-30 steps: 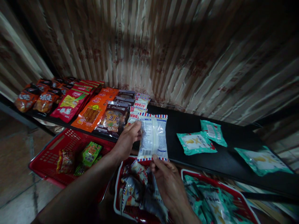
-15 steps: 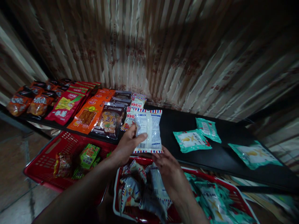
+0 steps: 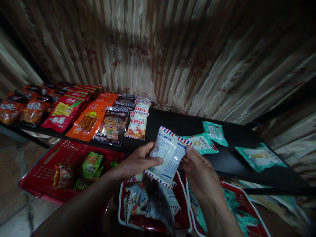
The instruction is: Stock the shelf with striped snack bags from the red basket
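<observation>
Near: basket (image 3: 120, 204) of like packets (image 3: 138, 199). Just above it, white packet (image 3: 169, 153) in both hands: left hand (image 3: 134, 162) grips its left side, thumb on the face; right hand (image 3: 203, 174) pinches the far right corner. Best, I judge, to turn it lightly by edges, uncrushed. Printed back up; long axis runs away, slanting right, toward shelf (image 3: 165, 121), striped ends near and far.

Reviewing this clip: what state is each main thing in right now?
Held striped-edge snack packet: back showing, tilted.
Left hand: gripping packet.
Right hand: gripping its upper corner.
Middle basket: holding striped-edge packets.
Left basket: partly filled.
Right basket: holding teal packets, partly hidden.
Shelf: partly stocked.
Loose teal packets: three, lying on shelf.
</observation>
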A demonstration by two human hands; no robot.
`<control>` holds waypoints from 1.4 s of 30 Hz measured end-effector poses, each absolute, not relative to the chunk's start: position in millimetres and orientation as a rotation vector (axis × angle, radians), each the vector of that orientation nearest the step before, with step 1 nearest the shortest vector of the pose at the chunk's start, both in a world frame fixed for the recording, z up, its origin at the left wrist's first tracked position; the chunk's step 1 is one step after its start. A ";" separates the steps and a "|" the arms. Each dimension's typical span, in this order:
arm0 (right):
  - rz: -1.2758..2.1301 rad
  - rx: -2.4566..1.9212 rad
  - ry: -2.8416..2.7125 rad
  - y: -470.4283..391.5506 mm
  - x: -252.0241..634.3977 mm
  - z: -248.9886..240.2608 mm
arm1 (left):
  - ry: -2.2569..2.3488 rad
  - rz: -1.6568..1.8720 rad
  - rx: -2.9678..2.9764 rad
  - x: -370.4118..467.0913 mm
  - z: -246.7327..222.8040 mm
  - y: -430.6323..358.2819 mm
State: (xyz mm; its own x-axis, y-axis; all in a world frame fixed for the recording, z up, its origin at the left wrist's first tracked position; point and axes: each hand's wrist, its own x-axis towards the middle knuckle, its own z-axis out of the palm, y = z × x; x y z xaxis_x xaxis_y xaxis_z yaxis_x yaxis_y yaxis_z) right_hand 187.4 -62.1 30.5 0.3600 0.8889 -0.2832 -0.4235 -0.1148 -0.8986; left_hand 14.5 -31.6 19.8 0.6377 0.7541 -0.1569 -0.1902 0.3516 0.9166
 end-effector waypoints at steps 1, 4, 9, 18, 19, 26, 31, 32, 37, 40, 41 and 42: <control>1.190 -1.226 -0.493 -62.2 188.0 30.2 | 0.634 0.654 1.051 14.1 20.1 -31.8; 1.163 -1.241 -0.480 -62.2 188.7 29.7 | 0.590 0.632 1.063 14.3 19.2 -32.0; 1.119 -1.220 -0.440 -59.9 193.2 28.1 | 0.565 0.595 1.058 15.7 15.5 -32.9; 1.165 -1.188 -0.524 -56.7 196.5 28.8 | 0.608 0.709 1.054 16.7 11.6 -30.6; 1.190 -1.190 -0.546 -57.7 194.7 29.2 | 0.617 0.731 1.042 17.0 11.5 -29.9; 1.307 -1.211 -0.641 -64.0 185.3 25.1 | 0.706 0.807 0.963 17.6 11.2 -26.2; 1.361 -1.161 -0.660 -64.4 180.0 24.4 | 0.711 0.828 0.905 19.7 10.6 -26.9; 1.358 -1.166 -0.651 -64.3 179.1 24.5 | 0.715 0.826 0.893 19.7 11.1 -27.0; 1.358 -1.168 -0.632 -65.3 176.6 23.4 | 0.700 0.839 0.875 17.1 16.0 -27.7; 1.377 -1.146 -0.662 -66.3 176.0 22.6 | 0.697 0.865 0.874 16.5 17.6 -28.0; 1.376 -1.145 -0.667 -66.3 175.6 22.5 | 0.701 0.871 0.872 16.6 17.5 -28.0; 1.372 -1.148 -0.669 -66.3 175.2 22.3 | 0.703 0.875 0.870 16.7 17.2 -27.9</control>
State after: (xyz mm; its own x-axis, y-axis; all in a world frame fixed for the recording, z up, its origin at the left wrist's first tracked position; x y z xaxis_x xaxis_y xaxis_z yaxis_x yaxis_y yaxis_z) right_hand 175.2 -66.3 22.3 0.1486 0.9580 -0.2451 -0.3968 -0.1693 -0.9022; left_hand 16.7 -27.9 17.2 0.4688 0.8670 -0.1686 -0.3512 0.3582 0.8651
